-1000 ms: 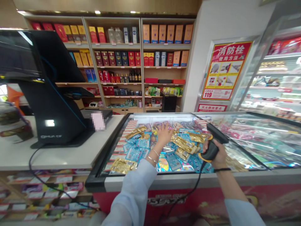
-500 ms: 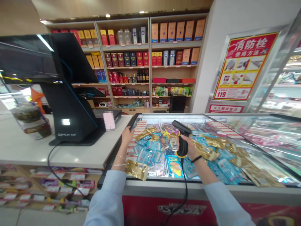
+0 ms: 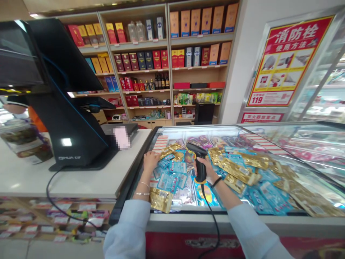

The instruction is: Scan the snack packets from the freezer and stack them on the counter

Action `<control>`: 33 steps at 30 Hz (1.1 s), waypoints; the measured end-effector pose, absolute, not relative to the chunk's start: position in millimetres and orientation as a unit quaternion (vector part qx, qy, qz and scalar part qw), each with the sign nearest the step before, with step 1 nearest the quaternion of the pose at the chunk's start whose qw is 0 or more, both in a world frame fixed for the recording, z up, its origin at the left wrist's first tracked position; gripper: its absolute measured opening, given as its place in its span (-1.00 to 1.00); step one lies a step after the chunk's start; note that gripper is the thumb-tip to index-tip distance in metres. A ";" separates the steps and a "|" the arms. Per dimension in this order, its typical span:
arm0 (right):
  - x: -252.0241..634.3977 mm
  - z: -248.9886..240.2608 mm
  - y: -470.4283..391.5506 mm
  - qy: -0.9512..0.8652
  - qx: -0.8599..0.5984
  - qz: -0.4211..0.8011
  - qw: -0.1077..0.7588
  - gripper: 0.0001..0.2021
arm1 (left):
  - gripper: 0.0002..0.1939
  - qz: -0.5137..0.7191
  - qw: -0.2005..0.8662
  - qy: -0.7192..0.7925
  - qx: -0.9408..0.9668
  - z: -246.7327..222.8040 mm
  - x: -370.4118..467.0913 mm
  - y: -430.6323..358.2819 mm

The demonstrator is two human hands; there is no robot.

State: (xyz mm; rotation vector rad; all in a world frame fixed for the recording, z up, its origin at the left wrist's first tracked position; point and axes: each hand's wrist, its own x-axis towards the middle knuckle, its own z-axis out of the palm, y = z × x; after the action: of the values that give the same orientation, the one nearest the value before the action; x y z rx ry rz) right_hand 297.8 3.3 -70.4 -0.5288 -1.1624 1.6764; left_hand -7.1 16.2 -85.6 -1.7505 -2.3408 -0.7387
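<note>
In my right hand [image 3: 206,171] is a black handheld barcode scanner [image 3: 199,167] with yellow trim. The fingers wrap round its grip, its head points to the upper left, and a black cable [image 3: 212,219] hangs from it. My left hand [image 3: 151,160] is over the left side of the freezer, its fingers bent but apart beside the left end of a gold packet [image 3: 168,150]. Whether the fingertips touch that packet is hard to see. Blue packets [image 3: 168,181] lie right of the left hand, and another gold packet [image 3: 161,200] lies below it, near the wrist.
The glass-topped chest freezer [image 3: 188,218] bears many more gold packets [image 3: 238,171] and blue packets [image 3: 273,198] on the right. On the left counter [image 3: 86,180] stand a black checkout terminal [image 3: 78,144] and a large clear jar [image 3: 25,142]. Shelves [image 3: 145,73] of boxed bottles line the back wall.
My left hand has moved from the freezer's left edge inward to the gold packet's end. The scanner in my right hand has shifted left and lower over the packets. The view has tilted slightly.
</note>
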 end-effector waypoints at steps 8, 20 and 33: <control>293.4 -73.3 1.1 -0.483 -0.215 0.687 0.499 -0.68 | -0.49 -0.220 0.031 -0.780 -0.585 -92.7 -4.3 18.6; 294.8 -75.0 0.3 -0.485 -0.221 0.694 0.484 -0.71 | -0.47 -0.289 -0.020 -0.803 -0.520 -80.6 5.3 17.3; 294.8 -66.8 -6.2 -0.496 -0.215 0.686 0.486 -0.71 | -0.59 -0.596 -0.225 -0.664 -0.391 -74.4 14.3 16.2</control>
State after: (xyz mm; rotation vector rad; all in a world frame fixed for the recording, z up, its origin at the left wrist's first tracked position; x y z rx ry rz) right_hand 294.8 -6.2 -66.8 -0.5242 -1.2078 1.6694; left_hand 14.3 16.2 -74.4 -1.4439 -2.4502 -2.1989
